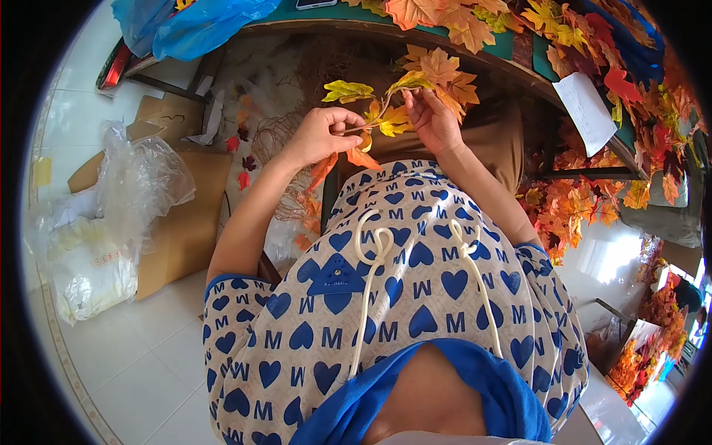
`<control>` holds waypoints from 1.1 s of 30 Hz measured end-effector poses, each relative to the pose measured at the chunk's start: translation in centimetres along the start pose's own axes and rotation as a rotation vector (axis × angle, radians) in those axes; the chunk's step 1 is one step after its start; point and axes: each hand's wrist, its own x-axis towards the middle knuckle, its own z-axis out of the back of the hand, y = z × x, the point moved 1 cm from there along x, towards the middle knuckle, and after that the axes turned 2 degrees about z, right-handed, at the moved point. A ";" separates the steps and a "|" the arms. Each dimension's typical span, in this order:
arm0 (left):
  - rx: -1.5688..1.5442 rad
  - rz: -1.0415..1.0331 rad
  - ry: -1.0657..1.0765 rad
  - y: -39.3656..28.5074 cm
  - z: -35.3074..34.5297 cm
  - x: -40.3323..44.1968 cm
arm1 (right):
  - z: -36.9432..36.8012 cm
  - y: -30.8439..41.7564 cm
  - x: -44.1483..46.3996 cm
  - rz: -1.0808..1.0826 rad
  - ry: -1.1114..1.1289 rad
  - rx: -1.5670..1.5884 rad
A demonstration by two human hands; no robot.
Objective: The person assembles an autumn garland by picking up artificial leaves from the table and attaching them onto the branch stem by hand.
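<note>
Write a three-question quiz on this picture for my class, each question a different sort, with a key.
1. True or false: the left hand has the leafy stem pinched between thumb and fingers.

2. Multiple choice: what colour is the plastic bag at the upper left of the picture, by the table?
A. Red
B. Blue
C. Yellow

3. Fill in the gap: the person's printed top is patterned with letters and blue ____.

Key
1. True
2. B
3. Hearts
</note>
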 end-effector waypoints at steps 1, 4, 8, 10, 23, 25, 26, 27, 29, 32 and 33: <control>-0.015 0.009 0.026 0.0 0.0 0.0 | 0.0 0.0 0.0 -0.001 -0.001 -0.001; -0.033 0.017 0.055 -0.1 0.0 0.0 | 0.2 0.1 0.1 0.005 0.008 -0.037; -0.001 0.018 0.071 0.0 0.2 0.1 | 0.2 0.1 0.0 -0.011 0.010 -0.048; -0.057 0.029 0.077 0.3 0.1 0.2 | 0.4 0.1 0.2 -0.008 0.008 -0.052; -0.615 0.203 0.144 0.8 0.1 -0.2 | 0.3 -0.1 0.3 0.044 0.057 -0.081; -0.678 0.196 0.162 0.7 0.1 -0.4 | 0.2 -0.1 0.3 0.050 0.049 -0.084; -0.660 0.203 0.159 0.6 0.0 -0.3 | 0.2 -0.1 0.3 0.047 0.031 -0.105; -0.642 0.208 0.156 0.5 0.0 -0.3 | 0.1 -0.1 0.3 0.044 0.013 -0.126; -0.669 0.197 0.176 0.9 0.0 -0.5 | 0.3 -0.3 0.5 0.035 0.010 -0.123; -0.682 0.180 0.208 0.6 -0.2 -0.3 | 1.0 -0.3 0.8 0.027 0.019 -0.110; -0.662 0.188 0.192 0.5 -0.2 -0.3 | 0.7 -0.3 0.6 0.033 0.011 -0.108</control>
